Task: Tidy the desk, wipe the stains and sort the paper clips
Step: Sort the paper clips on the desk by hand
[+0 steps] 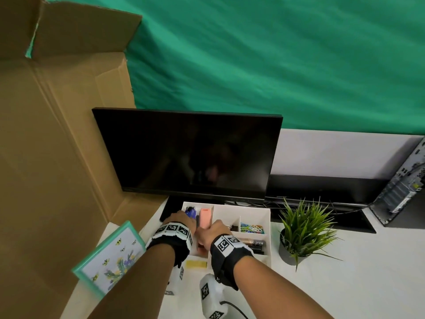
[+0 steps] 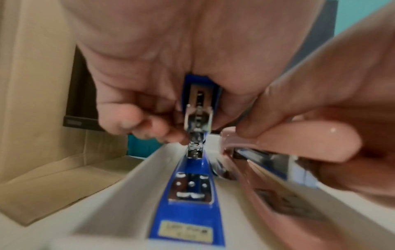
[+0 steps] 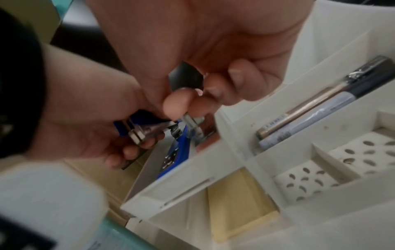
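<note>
Here the left grip [image 2: 149, 94] has its fingers curled round the upper arm of a blue metal stapler [image 2: 192, 199], which gapes open with its base lying in the long left compartment of a white plastic desk organiser [image 1: 264, 212]. A pale label sits on the stapler's base; its writing is too blurred to read. Just to the right, touching the left grip, the right grip [image 1: 212, 229] pinches a pink plastic stapler [image 1: 204, 218] between thumb and forefinger, in the same compartment beside the blue one. In the right wrist view that grip [image 3: 198, 55] has its fingertips closed on the stapler's metal end.

Both forearms reach forward side by side, palms down, each wrist wrapped in a black band bearing black-and-white square markers.

Right of the grips, a small organiser cell holds the coloured paper clips [image 1: 252, 227], and nearer the person a long cell holds dark and gold pens [image 3: 320, 104] whose printing cannot be made out. A yellow rectangular pad [image 1: 196, 264] lies on the white counter [image 1: 345, 284] just below the organiser. Further right stands a green spiky plant in a grey pot [image 1: 303, 229]. Left of the grips leans a mint-framed picture of bees and flowers [image 1: 110, 254], against a brown cardboard sheet [image 1: 46, 157]. Beyond the grips stands a black monitor [image 1: 190, 153], screen dark.
</note>
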